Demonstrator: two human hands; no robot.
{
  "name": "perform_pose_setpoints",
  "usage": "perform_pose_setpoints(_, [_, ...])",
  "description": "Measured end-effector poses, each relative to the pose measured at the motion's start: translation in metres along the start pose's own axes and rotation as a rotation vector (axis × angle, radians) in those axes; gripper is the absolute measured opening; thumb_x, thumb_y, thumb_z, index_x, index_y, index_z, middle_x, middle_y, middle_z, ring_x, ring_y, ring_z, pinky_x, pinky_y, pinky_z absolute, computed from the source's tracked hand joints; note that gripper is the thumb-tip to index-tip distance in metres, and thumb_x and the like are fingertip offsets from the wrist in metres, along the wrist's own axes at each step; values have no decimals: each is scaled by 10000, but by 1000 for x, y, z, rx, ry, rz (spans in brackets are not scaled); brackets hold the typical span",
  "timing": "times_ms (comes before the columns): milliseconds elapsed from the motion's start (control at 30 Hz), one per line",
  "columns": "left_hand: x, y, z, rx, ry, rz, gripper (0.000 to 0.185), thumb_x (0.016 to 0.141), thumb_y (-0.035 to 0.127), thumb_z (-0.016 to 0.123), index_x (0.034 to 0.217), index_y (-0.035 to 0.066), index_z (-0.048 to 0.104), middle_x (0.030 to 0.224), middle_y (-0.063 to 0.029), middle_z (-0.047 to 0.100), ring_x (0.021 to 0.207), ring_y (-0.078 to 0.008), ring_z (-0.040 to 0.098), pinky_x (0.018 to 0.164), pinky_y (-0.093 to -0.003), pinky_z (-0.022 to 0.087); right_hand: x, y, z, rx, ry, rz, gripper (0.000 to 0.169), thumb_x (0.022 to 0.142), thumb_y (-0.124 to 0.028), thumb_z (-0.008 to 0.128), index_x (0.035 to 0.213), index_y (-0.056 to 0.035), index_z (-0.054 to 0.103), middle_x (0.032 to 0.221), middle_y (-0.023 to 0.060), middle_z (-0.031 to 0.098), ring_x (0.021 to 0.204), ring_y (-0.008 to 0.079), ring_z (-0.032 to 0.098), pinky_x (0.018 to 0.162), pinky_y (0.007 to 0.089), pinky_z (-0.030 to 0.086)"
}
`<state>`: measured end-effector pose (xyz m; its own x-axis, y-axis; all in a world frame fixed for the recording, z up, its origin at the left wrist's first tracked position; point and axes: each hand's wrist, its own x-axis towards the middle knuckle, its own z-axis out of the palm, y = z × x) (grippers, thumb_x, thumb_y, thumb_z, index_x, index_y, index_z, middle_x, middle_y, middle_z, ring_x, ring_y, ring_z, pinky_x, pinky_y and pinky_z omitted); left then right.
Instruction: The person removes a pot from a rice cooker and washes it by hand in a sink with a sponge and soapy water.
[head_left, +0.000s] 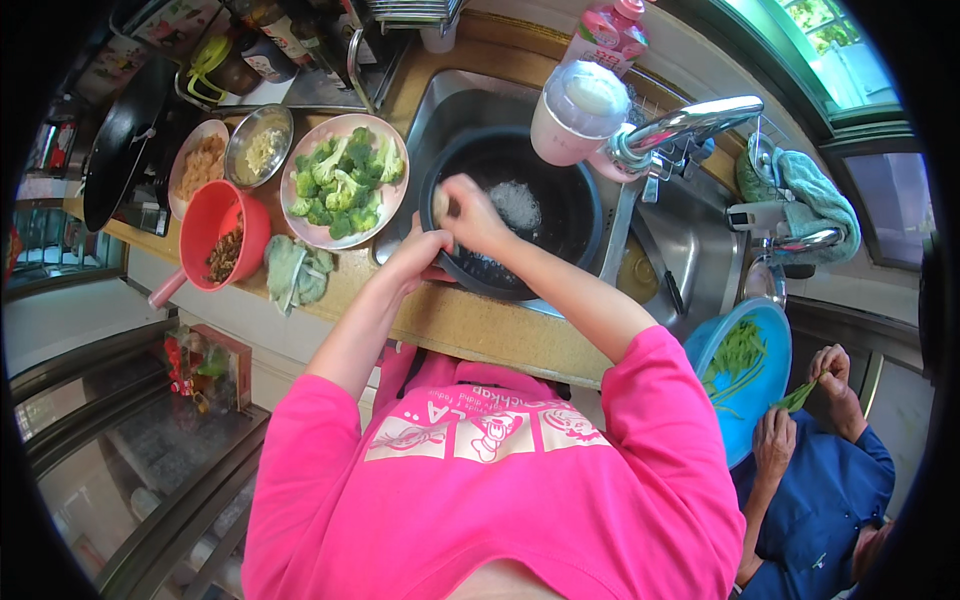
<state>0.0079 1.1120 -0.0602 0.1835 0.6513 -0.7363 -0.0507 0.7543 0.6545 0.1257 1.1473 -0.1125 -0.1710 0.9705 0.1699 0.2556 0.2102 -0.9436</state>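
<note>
A large dark pot (559, 255) sits in the left basin of a stainless steel sink, with white foam (514, 206) at its bottom. My left hand (420, 255) grips its near-left rim. Inside the pot, my right hand (474, 216) presses a small pale pad (441, 202) against the left wall. The fingers mostly cover the pad, so its exact kind is hard to tell. A chrome faucet (694, 124) reaches over the sink, and a translucent cup (576, 112) with white foam on top stands by the pot's far right rim.
Left of the sink are a plate of broccoli (345, 184), a metal bowl (260, 161), a red handled bowl (225, 232) and a green cloth (296, 274). A knife (671, 289) lies in the right basin. At right, another person's hands (776, 435) hold greens by a blue basin (769, 360).
</note>
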Motion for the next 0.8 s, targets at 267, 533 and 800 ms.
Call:
perform_pose_setpoints(267, [-2, -10, 8, -58, -103, -92, 601, 644, 11, 464, 1172, 104, 193, 924, -154, 453, 660, -279, 586, 532, -436, 554, 28, 26, -19, -207, 352, 159, 261, 639, -22, 601, 879, 10, 505, 873, 160, 501, 834, 285, 528, 720, 342, 435])
perform_pose_setpoints(533, [3, 0, 1, -4, -169, -89, 460, 648, 22, 460, 1092, 50, 344, 825, -115, 491, 686, -268, 588, 542, -454, 552, -4, -12, -10, -153, 1, -85, 246, 673, 23, 516, 894, -2, 412, 914, 200, 429, 851, 392, 480, 731, 405, 416])
perform_pose_setpoints(800, [-18, 7, 19, -4, 5, 26, 631, 639, 16, 474, 1194, 104, 188, 896, -132, 462, 712, -277, 590, 550, -460, 554, 27, 13, -55, -895, -45, -71, 380, 619, -111, 661, 941, -62, 466, 947, 169, 474, 818, 320, 556, 616, 396, 491])
